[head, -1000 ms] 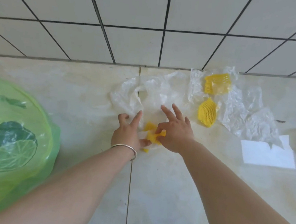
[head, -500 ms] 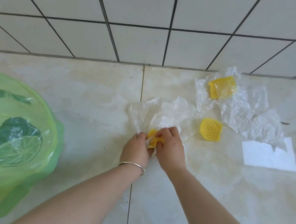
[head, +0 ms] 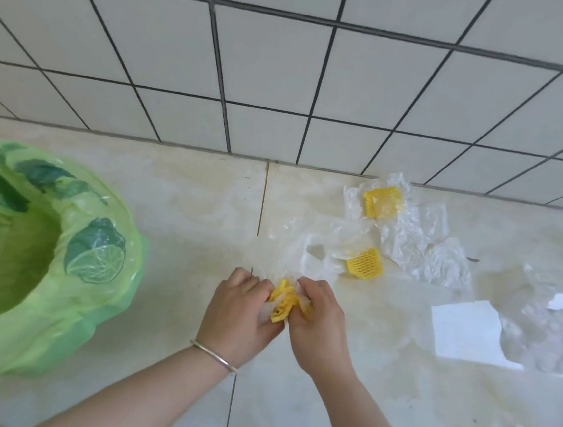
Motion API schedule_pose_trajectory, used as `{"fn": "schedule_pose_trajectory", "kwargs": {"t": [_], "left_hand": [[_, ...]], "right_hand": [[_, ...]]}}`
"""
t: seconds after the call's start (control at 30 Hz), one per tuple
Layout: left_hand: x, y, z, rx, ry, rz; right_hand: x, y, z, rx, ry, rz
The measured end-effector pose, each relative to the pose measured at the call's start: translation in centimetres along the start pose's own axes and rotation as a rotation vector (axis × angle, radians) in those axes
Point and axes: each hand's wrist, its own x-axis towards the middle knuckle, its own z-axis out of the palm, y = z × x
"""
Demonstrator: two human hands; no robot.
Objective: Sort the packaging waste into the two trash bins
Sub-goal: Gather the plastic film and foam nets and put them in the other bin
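Observation:
My left hand (head: 238,309) and my right hand (head: 320,315) both grip a crumpled yellow foam net (head: 282,303) wrapped in clear plastic film, just above the floor. A clear plastic bag (head: 325,248) trails from the bundle toward a second yellow foam net (head: 364,262). A third yellow net (head: 383,197) lies in crinkled clear wrap near the wall. A trash bin with a green lemon-print liner (head: 97,254) stands at the left. Only one bin is in view.
Crumpled clear wrappers (head: 431,248) lie right of the nets. A white paper sheet (head: 464,331) and a small white scrap (head: 559,301) lie at the right with more clear film (head: 537,327). The tiled wall (head: 288,59) runs along the back.
Both hands closed round the yellow net and plastic and drew the bundle toward me, dragging the clear bag along. The view shifted, bringing the green bin's opening into sight.

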Motion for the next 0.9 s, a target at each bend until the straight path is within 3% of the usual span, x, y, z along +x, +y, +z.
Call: {"fn": "schedule_pose_trajectory", "kwargs": {"t": [0.2,0.47,0.7,0.83,0.9], "left_hand": [[-2.9,0.5,-2.7,0.120,0.052,0.181],[-5.6,0.4,-8.8,-0.230,0.162,0.260],[-6.7,-0.7,-17.7,-0.403,0.370,0.053],[-6.9,-2.7,-21.7,-0.694,0.458,-0.165],[-7.0,-5.3,-23.9,-0.701,0.474,-0.217]], "right_hand": [[-3.6,-1.9,-0.5,0.034,-0.088,-0.090],[-7.6,-7.4,0.2,0.120,-0.115,-0.242],[-8.9,-16.6,2.1,0.405,-0.213,-0.250],[-7.8,-21.3,4.5,0.394,-0.282,-0.303],[-6.7,-23.9,7.0,0.372,-0.326,-0.313]]}}
